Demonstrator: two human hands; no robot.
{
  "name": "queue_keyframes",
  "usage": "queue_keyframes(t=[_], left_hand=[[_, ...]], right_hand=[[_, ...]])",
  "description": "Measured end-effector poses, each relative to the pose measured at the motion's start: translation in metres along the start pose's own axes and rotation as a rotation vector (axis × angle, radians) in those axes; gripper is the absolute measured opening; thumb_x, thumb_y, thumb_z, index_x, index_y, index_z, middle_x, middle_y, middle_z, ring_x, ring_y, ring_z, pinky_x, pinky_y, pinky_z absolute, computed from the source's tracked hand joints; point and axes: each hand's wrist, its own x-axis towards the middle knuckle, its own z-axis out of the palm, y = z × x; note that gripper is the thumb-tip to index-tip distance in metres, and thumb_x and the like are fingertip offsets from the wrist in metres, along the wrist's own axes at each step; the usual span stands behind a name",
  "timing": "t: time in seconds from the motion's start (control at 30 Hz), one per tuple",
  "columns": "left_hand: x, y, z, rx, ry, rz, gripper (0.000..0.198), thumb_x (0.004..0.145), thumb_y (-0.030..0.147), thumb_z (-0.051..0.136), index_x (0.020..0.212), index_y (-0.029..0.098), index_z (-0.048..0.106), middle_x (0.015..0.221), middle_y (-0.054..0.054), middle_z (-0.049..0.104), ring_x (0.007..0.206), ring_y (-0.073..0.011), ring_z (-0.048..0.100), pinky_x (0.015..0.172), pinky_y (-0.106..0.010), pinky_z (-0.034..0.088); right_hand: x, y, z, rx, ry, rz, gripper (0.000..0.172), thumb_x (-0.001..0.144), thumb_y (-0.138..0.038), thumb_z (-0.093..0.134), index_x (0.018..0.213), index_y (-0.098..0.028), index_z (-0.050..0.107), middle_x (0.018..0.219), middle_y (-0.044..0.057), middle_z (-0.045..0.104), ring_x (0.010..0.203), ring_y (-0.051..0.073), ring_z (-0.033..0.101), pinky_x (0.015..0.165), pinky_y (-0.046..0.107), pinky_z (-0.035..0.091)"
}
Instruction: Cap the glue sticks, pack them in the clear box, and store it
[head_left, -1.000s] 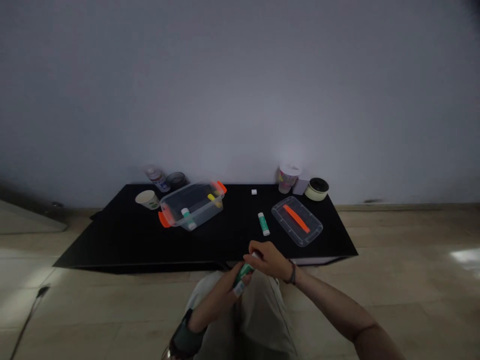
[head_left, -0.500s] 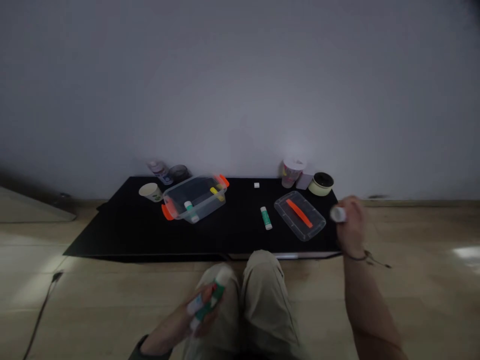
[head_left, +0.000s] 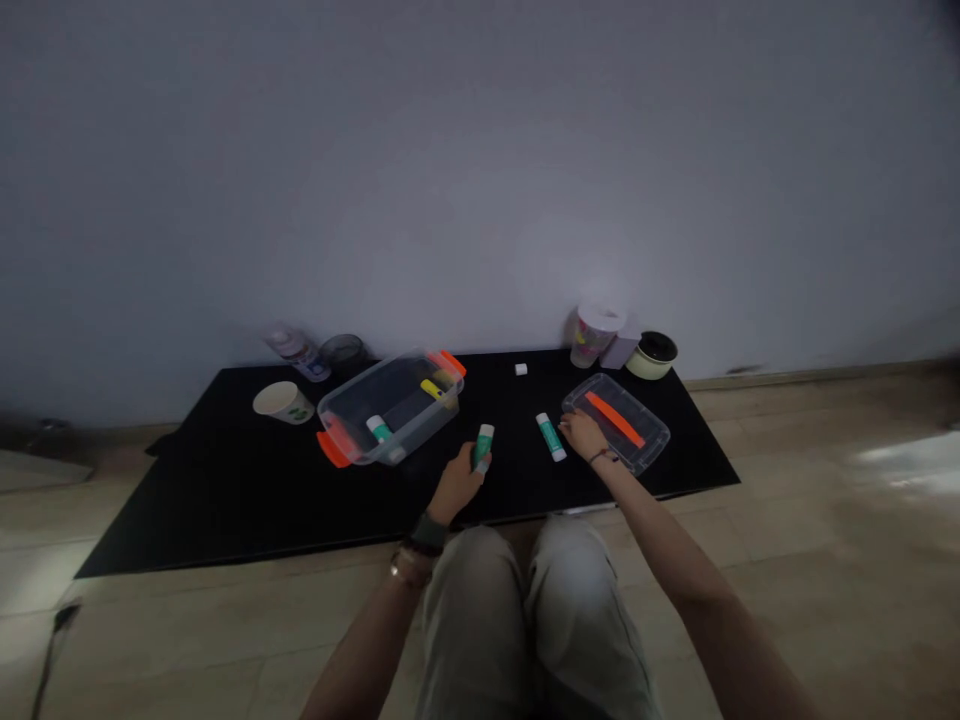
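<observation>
My left hand is closed round a green and white glue stick, holding it upright over the black mat, just right of the clear bin with orange handles. Inside the bin lie another green glue stick and a yellow marker. My right hand reaches to a second green glue stick lying on the mat, with its fingers curled beside it, next to the clear lid with an orange strip.
At the mat's back left stand a paper cup, a tipped bottle and a dark jar. At the back right are a plastic cup, a tape roll and a small white cube. My knees fill the lower middle.
My left hand has carried the glue stick from my lap forward over the mat. My right hand has swung in from the mat's right edge to the lying glue stick. The view has tilted.
</observation>
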Motion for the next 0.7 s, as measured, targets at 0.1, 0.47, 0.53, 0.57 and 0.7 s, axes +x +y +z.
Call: queue_keyframes(t=[0.1, 0.47, 0.53, 0.57, 0.7], left_hand=[[0.024, 0.007, 0.006, 0.277, 0.065, 0.102, 0.034, 0.090, 0.042, 0.066, 0.106, 0.012, 0.064, 0.100, -0.015, 0.068, 0.088, -0.0234, 0.067, 0.076, -0.033, 0.050], [0.045, 0.007, 0.017, 0.503, 0.101, 0.281, 0.039, 0.095, 0.036, 0.062, 0.127, 0.015, 0.058, 0.127, -0.012, 0.060, 0.108, -0.0235, 0.063, 0.091, -0.045, 0.055], [0.039, 0.004, 0.016, 0.530, 0.120, 0.283, 0.040, 0.095, 0.036, 0.061, 0.128, 0.015, 0.058, 0.129, -0.013, 0.059, 0.111, -0.0246, 0.062, 0.093, -0.046, 0.054], [0.033, 0.002, 0.015, 0.542, 0.130, 0.280, 0.040, 0.095, 0.035, 0.061, 0.129, 0.015, 0.058, 0.131, -0.014, 0.059, 0.114, -0.0260, 0.060, 0.095, -0.046, 0.053], [-0.010, -0.021, 0.006, 0.550, 0.182, 0.293, 0.041, 0.093, 0.027, 0.059, 0.133, 0.015, 0.058, 0.133, -0.017, 0.059, 0.125, -0.0304, 0.055, 0.103, -0.047, 0.048]], right_hand=[[0.008, -0.012, 0.002, -0.027, 0.064, 0.012, 0.031, 0.101, -0.024, 0.047, 0.122, -0.012, 0.066, 0.126, 0.017, 0.061, 0.111, 0.023, 0.060, 0.090, 0.028, 0.045], [0.013, -0.119, -0.037, 0.207, 0.436, -0.525, 0.024, 0.099, -0.021, 0.049, 0.112, -0.016, 0.067, 0.111, 0.011, 0.066, 0.107, 0.022, 0.060, 0.098, 0.035, 0.048], [0.029, -0.161, -0.043, 0.220, 0.389, -0.664, 0.026, 0.099, -0.018, 0.048, 0.117, -0.017, 0.066, 0.116, 0.011, 0.066, 0.111, 0.021, 0.059, 0.101, 0.035, 0.047], [0.040, -0.182, -0.044, 0.205, 0.348, -0.712, 0.028, 0.098, -0.016, 0.048, 0.120, -0.018, 0.066, 0.119, 0.011, 0.066, 0.114, 0.020, 0.058, 0.104, 0.035, 0.046], [0.091, -0.253, -0.028, 0.139, 0.031, -0.692, 0.020, 0.090, -0.008, 0.061, 0.108, -0.013, 0.070, 0.109, 0.010, 0.073, 0.108, 0.017, 0.065, 0.102, 0.033, 0.047]])
